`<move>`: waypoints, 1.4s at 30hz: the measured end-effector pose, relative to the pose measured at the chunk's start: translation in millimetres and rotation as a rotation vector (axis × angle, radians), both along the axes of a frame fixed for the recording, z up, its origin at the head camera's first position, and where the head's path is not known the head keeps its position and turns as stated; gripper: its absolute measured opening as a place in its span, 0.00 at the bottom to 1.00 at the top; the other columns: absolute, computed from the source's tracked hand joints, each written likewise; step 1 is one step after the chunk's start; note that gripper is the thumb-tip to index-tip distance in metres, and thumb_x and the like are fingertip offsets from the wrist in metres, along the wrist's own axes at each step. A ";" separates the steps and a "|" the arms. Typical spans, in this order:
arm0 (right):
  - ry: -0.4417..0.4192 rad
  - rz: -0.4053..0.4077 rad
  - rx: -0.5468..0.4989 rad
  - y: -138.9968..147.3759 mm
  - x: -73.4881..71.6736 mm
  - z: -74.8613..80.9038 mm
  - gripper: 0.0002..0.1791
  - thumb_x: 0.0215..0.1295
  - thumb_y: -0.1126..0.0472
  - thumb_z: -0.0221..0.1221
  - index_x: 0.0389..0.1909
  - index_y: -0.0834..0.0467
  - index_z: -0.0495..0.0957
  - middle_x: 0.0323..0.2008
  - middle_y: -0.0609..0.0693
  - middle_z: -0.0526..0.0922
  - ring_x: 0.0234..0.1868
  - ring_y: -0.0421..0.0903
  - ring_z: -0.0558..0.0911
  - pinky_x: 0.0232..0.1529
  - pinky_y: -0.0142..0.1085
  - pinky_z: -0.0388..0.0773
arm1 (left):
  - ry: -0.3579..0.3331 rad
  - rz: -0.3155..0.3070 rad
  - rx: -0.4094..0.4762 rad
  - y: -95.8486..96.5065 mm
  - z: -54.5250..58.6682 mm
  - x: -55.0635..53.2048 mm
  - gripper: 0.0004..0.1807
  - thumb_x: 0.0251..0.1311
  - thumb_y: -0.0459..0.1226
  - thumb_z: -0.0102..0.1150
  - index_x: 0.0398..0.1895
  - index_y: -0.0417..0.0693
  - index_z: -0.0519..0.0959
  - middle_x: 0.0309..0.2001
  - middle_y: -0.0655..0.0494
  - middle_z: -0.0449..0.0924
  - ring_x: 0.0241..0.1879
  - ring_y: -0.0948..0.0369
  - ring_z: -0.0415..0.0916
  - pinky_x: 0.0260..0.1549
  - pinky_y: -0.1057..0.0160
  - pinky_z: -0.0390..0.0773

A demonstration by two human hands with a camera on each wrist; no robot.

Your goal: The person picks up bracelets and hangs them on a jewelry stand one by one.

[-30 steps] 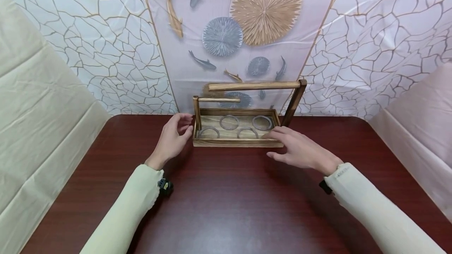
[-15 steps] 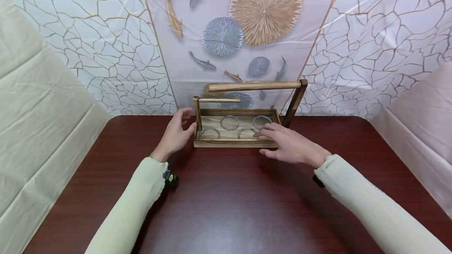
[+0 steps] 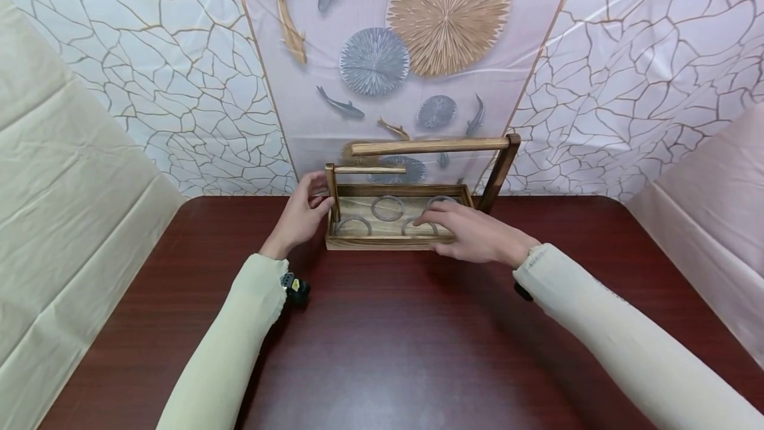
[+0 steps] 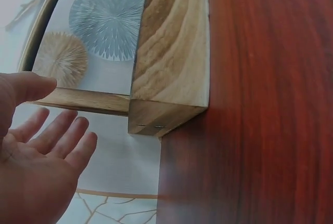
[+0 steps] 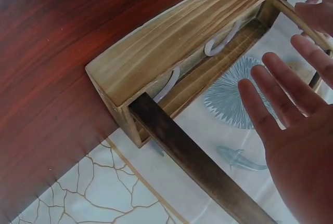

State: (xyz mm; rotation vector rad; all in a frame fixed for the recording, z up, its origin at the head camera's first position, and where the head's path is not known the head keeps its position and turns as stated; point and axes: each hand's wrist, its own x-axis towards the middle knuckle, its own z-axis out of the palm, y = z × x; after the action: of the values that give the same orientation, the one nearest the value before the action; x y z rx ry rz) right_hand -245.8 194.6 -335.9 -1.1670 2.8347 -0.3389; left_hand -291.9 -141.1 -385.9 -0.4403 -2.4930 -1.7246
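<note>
A wooden tray stands at the table's back edge, with several clear rings on its floor. A short post rises at its left end, a taller dark post at its right. My left hand is beside the short post; in the left wrist view the thumb lies over the post and the loosely bent fingers spread beyond it. Above the tray's right half hovers my right hand, fingers extended and nothing in them, overlapping some rings. The right wrist view shows those fingers spread beside the tray.
A long wooden rail reaches left from the taller post, and a shorter rail reaches right from the short post. Behind the dark red table hangs a patterned cloth. Pale fabric borders the left side.
My right hand has moved left and slightly farther in over the tray. The left hand has shifted slightly up and right, closer around the short post. The tray stays put.
</note>
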 end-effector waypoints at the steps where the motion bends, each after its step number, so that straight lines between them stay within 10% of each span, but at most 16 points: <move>1: 0.004 0.006 0.004 -0.8 -1.4 0.4 0.25 0.68 0.58 0.63 0.66 0.50 0.76 0.62 0.51 0.77 0.65 0.51 0.75 0.64 0.51 0.76 | -0.001 0.000 0.014 0.8 0.2 -1.8 0.30 0.74 0.31 0.52 0.76 0.39 0.57 0.72 0.39 0.65 0.73 0.46 0.64 0.74 0.49 0.66; 28: -0.119 0.002 0.128 -46.8 -28.8 6.1 0.24 0.73 0.57 0.60 0.68 0.39 0.73 0.75 0.50 0.66 0.76 0.52 0.66 0.68 0.53 0.74 | -0.002 -0.075 0.038 -0.9 -4.5 -25.3 0.20 0.77 0.41 0.50 0.63 0.39 0.74 0.59 0.44 0.82 0.64 0.51 0.77 0.66 0.45 0.73; 42: -0.155 0.099 0.154 -70.7 -57.4 2.7 0.24 0.74 0.62 0.57 0.69 0.49 0.74 0.72 0.48 0.70 0.77 0.53 0.64 0.76 0.51 0.65 | -0.076 -0.102 0.076 -6.9 -14.0 -34.3 0.19 0.76 0.47 0.52 0.49 0.37 0.75 0.58 0.39 0.83 0.64 0.52 0.77 0.67 0.45 0.75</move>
State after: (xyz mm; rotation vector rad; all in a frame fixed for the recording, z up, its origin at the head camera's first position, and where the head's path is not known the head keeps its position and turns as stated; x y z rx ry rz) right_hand -303.2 123.9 -333.2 -1.1895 2.6078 -0.1928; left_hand -326.2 -148.0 -399.8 -0.5137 -2.4855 -1.9014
